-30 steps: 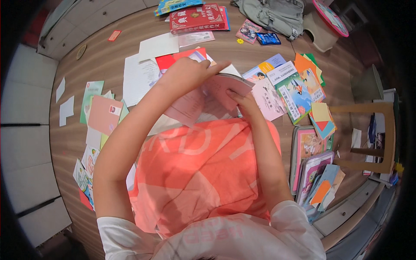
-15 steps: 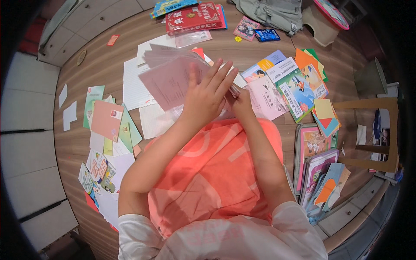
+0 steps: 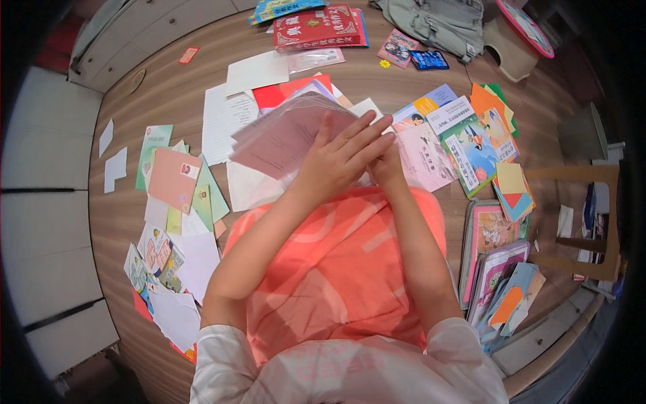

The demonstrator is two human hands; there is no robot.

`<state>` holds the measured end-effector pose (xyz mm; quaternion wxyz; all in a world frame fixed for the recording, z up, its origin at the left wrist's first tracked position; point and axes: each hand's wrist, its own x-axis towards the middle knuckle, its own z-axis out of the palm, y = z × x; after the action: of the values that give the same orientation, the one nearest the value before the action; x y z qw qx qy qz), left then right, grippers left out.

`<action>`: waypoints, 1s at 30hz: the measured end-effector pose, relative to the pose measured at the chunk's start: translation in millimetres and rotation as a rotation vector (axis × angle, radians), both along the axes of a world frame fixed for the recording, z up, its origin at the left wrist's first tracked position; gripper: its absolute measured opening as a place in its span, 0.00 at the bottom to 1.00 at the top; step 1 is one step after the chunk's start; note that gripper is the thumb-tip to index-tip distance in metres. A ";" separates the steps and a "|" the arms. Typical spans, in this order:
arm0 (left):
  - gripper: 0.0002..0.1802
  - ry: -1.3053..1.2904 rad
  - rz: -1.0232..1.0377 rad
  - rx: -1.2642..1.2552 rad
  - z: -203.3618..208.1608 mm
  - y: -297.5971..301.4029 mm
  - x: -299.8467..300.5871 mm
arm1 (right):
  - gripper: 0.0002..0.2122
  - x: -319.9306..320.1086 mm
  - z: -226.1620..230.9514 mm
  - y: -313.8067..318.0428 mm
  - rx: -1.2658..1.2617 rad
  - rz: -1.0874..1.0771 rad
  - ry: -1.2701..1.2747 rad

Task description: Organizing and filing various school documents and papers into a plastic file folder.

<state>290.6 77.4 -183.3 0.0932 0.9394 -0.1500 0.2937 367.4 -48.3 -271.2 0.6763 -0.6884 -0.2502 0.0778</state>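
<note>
Where wood floor (image 3: 155, 94) spreads under everything, the booklet (image 3: 289, 135) is up in the hands, landmark for what follows. Cabinet (image 3: 47, 242), pale, tall: far left of booklet. Coral cloth (image 3: 323, 283) over the lap: near side of booklet, creased. Backpack (image 3: 437, 23), grey, slumped: beyond booklet and to its right. Stool (image 3: 509, 47), beige: farther right of booklet, pink-rimmed round thing on top. Bin (image 3: 584, 131), grey-green: well right of booklet.

Red book (image 3: 316, 23), thick: straight beyond booklet, lying flat, blue-covered items beside and under it. Green book (image 3: 471, 145), illustrated cover: right of booklet, overlapping other papers.

Booklet itself: pinkish pages, fanned at the left end, tilted, over loose sheets at the cloth's far edge. Left hand (image 3: 340, 158) lies across its right part; grip open, fingers straight and reaching over the other hand, thumb up against the pages. Right hand (image 3: 388, 165) at booklet's right end; grip closed on it, fingertips hidden.

Lined sheet (image 3: 219, 124): left of booklet, just beyond it. Envelope (image 3: 173, 178), pink: left of booklet, on a paper pile. Blue packet (image 3: 429, 60): beyond booklet, rightward. Red card (image 3: 189, 55): beyond booklet, leftward, alone. Yellow flower (image 3: 385, 64): beyond booklet, near the packet; smallest noted.
</note>
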 end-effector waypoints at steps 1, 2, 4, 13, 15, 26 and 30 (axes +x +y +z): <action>0.28 -0.021 0.031 -0.032 -6.4 9.1 -6.3 | 0.11 -4.1 12.8 8.7 0.048 -0.025 0.032; 0.33 -0.148 0.177 0.011 -23.5 26.9 -15.1 | 0.11 -9.1 29.4 6.7 -0.092 0.011 0.190; 0.47 -0.326 0.553 -0.064 -22.0 40.4 -23.6 | 0.11 -3.9 24.7 -2.9 -0.081 -0.006 0.104; 0.72 -0.001 0.371 -1.369 -73.7 112.7 -51.0 | 0.12 -1.0 39.7 -11.5 -0.193 0.058 -0.184; 0.73 0.123 0.341 -1.159 -72.9 121.3 -48.2 | 0.13 -0.5 44.1 -16.4 -0.260 0.050 -0.151; 0.17 0.290 0.094 -1.528 -46.0 130.9 -67.9 | 0.13 1.0 120.1 -28.1 -0.413 0.260 -0.327; 0.06 0.174 -0.115 -1.620 -26.9 136.2 -80.9 | 0.10 -1.6 122.4 -39.0 -0.462 0.255 -0.277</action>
<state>209.7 213.6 -210.2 0.7697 0.5909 0.0688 0.2317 365.9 -87.2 -148.8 0.4457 -0.7913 -0.4004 0.1222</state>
